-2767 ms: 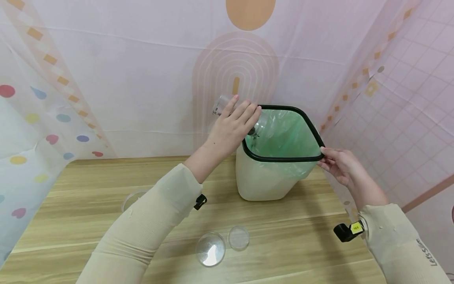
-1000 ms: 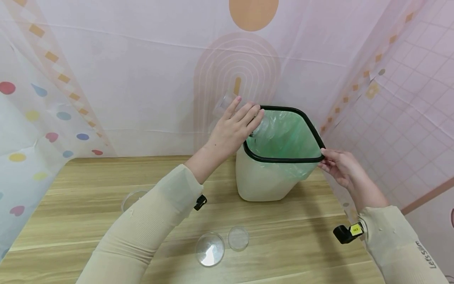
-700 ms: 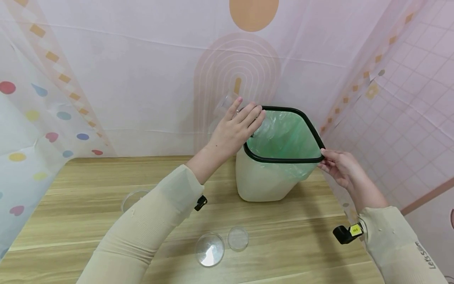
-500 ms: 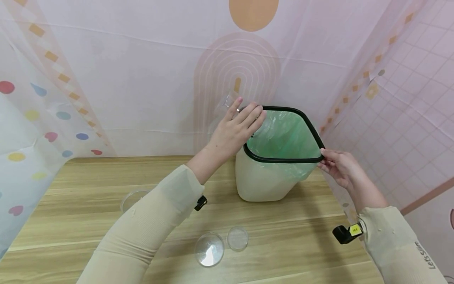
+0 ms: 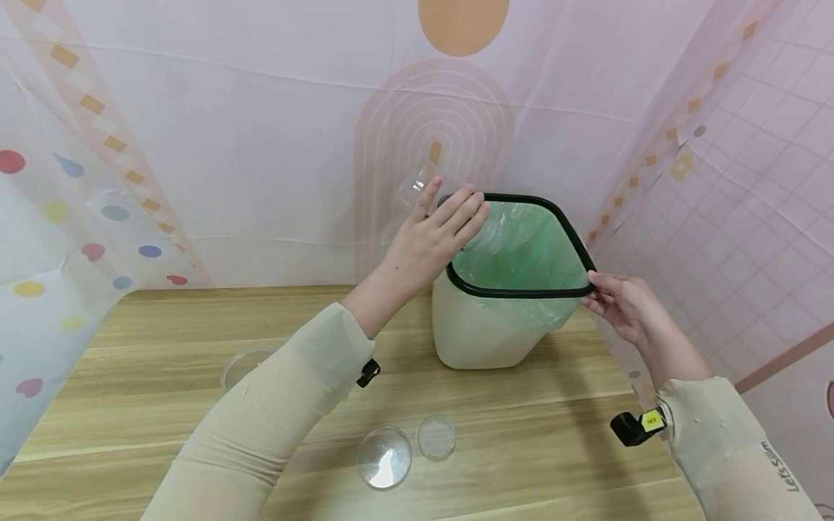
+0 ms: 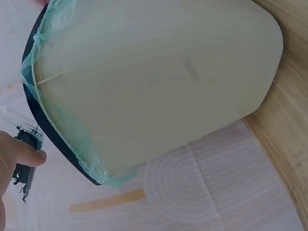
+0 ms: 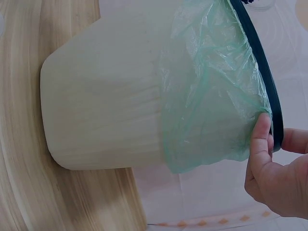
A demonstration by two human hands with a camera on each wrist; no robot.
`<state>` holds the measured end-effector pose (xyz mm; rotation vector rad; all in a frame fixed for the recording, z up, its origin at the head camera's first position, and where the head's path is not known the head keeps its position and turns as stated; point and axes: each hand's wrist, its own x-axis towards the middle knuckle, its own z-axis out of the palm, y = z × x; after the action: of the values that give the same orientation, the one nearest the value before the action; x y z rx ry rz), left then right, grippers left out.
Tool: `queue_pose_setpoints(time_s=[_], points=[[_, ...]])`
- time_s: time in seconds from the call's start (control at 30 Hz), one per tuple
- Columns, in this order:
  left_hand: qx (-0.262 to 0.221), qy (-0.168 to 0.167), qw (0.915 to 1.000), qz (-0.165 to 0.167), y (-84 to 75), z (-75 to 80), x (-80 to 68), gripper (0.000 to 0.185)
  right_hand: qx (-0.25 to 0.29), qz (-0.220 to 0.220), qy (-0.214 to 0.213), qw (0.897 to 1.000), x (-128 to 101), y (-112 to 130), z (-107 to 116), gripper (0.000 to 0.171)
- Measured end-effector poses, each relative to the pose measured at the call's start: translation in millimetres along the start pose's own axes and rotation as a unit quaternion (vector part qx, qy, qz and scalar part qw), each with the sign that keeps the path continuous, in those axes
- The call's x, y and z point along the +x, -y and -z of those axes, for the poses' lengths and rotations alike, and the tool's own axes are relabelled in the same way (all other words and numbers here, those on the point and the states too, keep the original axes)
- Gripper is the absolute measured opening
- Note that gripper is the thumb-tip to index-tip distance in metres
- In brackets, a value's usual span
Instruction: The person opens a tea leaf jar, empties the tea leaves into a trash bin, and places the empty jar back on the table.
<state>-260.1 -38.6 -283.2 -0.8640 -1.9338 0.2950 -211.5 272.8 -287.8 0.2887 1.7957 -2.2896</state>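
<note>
My left hand (image 5: pixel 423 242) grips a clear cylindrical container (image 5: pixel 417 185), tilted with its mouth over the left side of a bin (image 5: pixel 482 333). In the left wrist view, dark clumps (image 6: pixel 25 138) sit inside the container, my thumb lying across it. The cream-coloured bin stands upright on the table, with a black rim (image 5: pixel 528 294) and a green plastic liner (image 5: pixel 534 246) folded over its edge. My right hand (image 5: pixel 622 304) pinches the rim at the bin's right front corner. In the right wrist view, the thumb is on one side of the rim and fingers on the other.
Two clear round dishes or lids, a larger one (image 5: pixel 386 457) and a smaller one (image 5: pixel 436 437), lie on the wooden table (image 5: pixel 521 456) in front of the bin. Another clear round dish (image 5: pixel 239 365) is partly hidden by my left sleeve. A patterned cloth (image 5: pixel 260 166) hangs behind.
The container's base has tipped slightly higher, and its dark lettering no longer shows. Dark clumps seen at its mouth earlier have mostly gone from the head view. My right hand stays on the rim.
</note>
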Motion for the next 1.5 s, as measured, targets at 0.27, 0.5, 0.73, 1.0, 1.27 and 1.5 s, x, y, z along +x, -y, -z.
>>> queue_pose_setpoints(time_s=[0.27, 0.5, 0.73, 1.0, 1.27, 1.5], points=[[0.014, 0.014, 0.9998, 0.000, -0.4, 0.8, -1.8, 0.052, -0.006, -0.004, -0.002, 1.000, 0.5, 0.6, 0.6, 0.010], [0.031, 0.020, 0.9992, -0.016, -1.0, 1.7, -1.8, 0.056, -0.010, -0.002, -0.003, 1.000, 1.1, 1.1, 2.0, 0.009], [0.035, 0.032, 0.9985, -0.027, -2.6, 0.0, -1.4, 0.056, -0.012, 0.000, 0.000, 1.000, 0.5, 1.1, 3.1, 0.012], [0.028, 0.039, 0.9987, -0.021, -2.4, 0.5, -2.9, 0.059, -0.009, 0.001, 0.001, 1.000, 0.6, 0.7, 3.1, 0.014], [0.025, 0.034, 0.9989, -0.019, -2.2, 0.8, -2.3, 0.059, -0.010, -0.002, 0.001, 1.000, 2.3, 1.0, 4.0, 0.014], [0.025, 0.031, 0.9990, -0.019, -2.5, 0.6, -1.9, 0.058, -0.009, -0.002, 0.001, 1.000, 2.3, 1.0, 4.6, 0.013]])
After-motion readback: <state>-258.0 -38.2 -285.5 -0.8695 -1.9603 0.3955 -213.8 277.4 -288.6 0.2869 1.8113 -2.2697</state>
